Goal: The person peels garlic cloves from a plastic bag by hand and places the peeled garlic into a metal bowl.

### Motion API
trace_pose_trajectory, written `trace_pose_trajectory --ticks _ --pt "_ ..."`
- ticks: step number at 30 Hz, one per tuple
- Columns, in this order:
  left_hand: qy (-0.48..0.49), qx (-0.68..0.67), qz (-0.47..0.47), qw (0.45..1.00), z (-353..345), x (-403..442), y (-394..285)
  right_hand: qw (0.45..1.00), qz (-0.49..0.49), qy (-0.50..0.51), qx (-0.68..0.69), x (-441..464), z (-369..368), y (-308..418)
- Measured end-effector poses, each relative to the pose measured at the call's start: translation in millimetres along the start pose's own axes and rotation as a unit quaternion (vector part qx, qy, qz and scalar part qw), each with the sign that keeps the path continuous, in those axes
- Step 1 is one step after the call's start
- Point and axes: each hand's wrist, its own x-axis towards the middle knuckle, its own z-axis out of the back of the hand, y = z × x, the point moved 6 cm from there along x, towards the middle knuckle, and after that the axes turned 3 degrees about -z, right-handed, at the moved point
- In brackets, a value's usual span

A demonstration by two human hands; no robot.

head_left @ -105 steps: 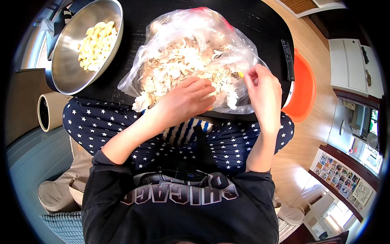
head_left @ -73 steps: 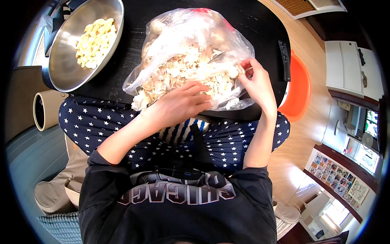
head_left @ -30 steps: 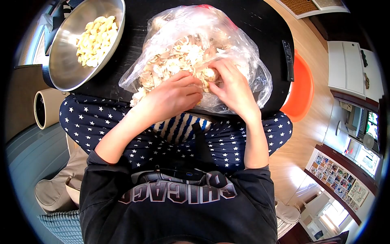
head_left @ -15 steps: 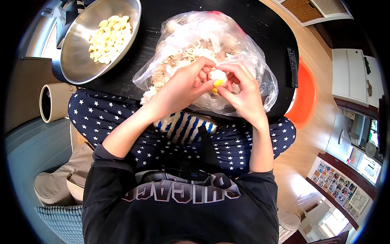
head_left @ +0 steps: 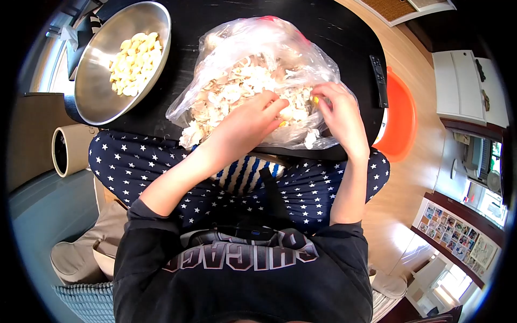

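Observation:
Over a clear plastic bag (head_left: 215, 48) full of papery garlic skins (head_left: 231, 81), my two hands are apart. My left hand (head_left: 250, 119) hovers above the skins with curled fingers pointing right; whatever lies inside them is hidden by the hand. A small yellow patch shows by its thumb. My right hand (head_left: 340, 113) is at the bag's right side, thumb and fingers loosely parted, with a yellow patch near the thumb tip. No bulb is visible in either hand. To the left, a steel bowl (head_left: 89, 89) holds peeled garlic cloves (head_left: 134, 62).
The bag rests on a black table (head_left: 328, 27) with a remote control (head_left: 378, 81) near its right edge. An orange basin (head_left: 401, 118) stands beyond that edge. A beige cylinder (head_left: 78, 145) is at the left, below the bowl. My crossed legs (head_left: 140, 161) border the table.
My hands were together around a whitish garlic bulb; now they have separated, left hand slightly left and lower, right hand to the right. The bulb has gone from sight.

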Motion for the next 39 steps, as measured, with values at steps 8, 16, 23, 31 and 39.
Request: trace_pose_trajectory --ticks 8,16,23,31,39 --pt "0.006 0.193 -0.049 0.98 -9 3 -10 0.993 -0.072 -0.012 -0.092 0 1 -10" --pt "-0.002 0.214 -0.024 0.977 -9 4 -4 0.992 -0.084 0.043 -0.086 -6 -9 -9" --pt "-0.025 0.218 -0.03 0.975 -11 2 0 0.994 -0.101 0.017 0.035 -1 0 -12" --pt "-0.018 0.216 -0.018 0.976 -12 1 3 0.993 -0.068 -0.068 0.074 -2 22 7" --pt "-0.029 0.215 -0.021 0.976 -12 1 3 0.992 -0.116 -0.052 -0.004 -3 18 0"
